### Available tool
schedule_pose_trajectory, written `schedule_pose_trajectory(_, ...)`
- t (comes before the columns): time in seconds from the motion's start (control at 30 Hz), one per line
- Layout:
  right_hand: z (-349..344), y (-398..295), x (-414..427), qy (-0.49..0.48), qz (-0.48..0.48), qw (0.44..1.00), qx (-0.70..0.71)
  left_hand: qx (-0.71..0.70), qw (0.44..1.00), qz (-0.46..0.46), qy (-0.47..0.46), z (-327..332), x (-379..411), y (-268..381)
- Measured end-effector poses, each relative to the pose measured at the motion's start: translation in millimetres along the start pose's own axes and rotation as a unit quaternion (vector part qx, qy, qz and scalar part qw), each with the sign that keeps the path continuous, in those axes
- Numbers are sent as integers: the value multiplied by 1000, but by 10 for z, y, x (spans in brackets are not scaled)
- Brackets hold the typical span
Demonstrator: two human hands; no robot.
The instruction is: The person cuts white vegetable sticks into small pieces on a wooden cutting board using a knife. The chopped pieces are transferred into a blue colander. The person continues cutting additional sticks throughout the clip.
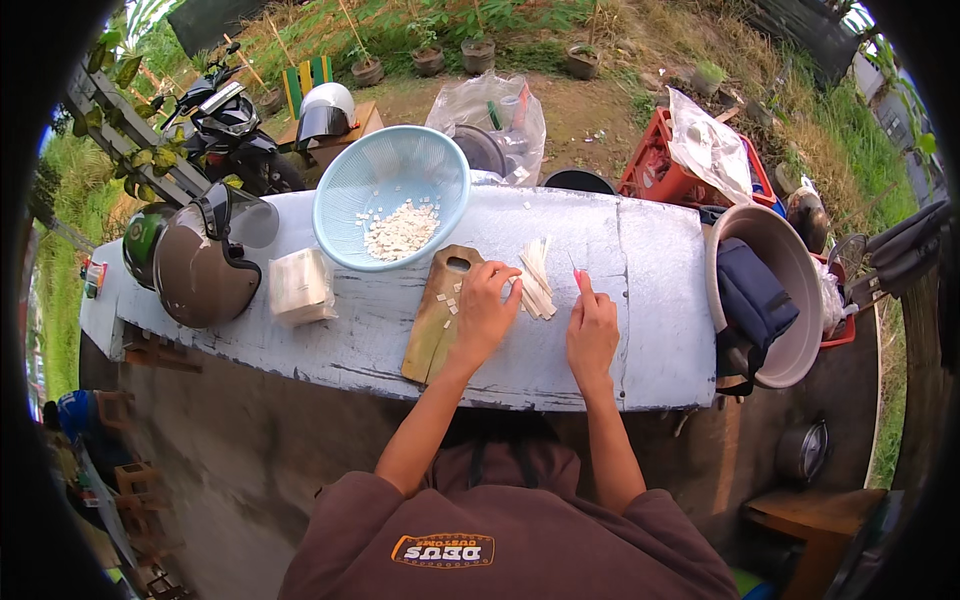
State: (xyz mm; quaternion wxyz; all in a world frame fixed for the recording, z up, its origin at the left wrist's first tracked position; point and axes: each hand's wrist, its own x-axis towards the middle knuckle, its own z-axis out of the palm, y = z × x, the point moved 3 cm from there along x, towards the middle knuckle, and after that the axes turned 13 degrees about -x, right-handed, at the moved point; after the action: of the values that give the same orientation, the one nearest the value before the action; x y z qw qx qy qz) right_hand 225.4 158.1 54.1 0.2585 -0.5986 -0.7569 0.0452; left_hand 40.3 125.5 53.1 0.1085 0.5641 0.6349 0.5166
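My right hand [592, 330] grips a small knife [576, 271] by its pink handle, the thin blade pointing away from me over the table. My left hand [484, 311] is over the right side of a wooden cutting board [427, 341], fingers bent and thumb near the ends of pale strips [536, 281]. Whether a strip is pinched there is unclear. The strips lie in a loose bundle between my hands. Several small white squares [448, 302] rest on the board. Beyond it, a light blue plastic colander [337, 217] holds a heap of similar cut pieces [403, 231].
On the metal-topped table [664, 300], a plastic-wrapped pale block [301, 287] sits left of the board. Further left are a brown helmet [199, 270] and a green helmet [140, 240]. A large basin [799, 349] with a dark bag [754, 292] stands at the right end.
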Motion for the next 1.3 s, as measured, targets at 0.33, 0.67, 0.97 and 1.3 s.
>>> schedule_pose_trajectory(0.33,394,157,342,104,-61,980,-160,106,994,-10,-23,512,1033,-514)
schedule_pose_trajectory(0.67,324,117,365,57,-52,981,-177,111,992,-60,2,726,1155,-570)
schedule_pose_trajectory(0.97,292,86,383,50,-51,986,-148,-75,988,-137,12,157,665,95)
schedule_pose_trajectory(1.3,268,76,335,79,-95,990,-74,16,997,-79,21,-928,-359,-38)
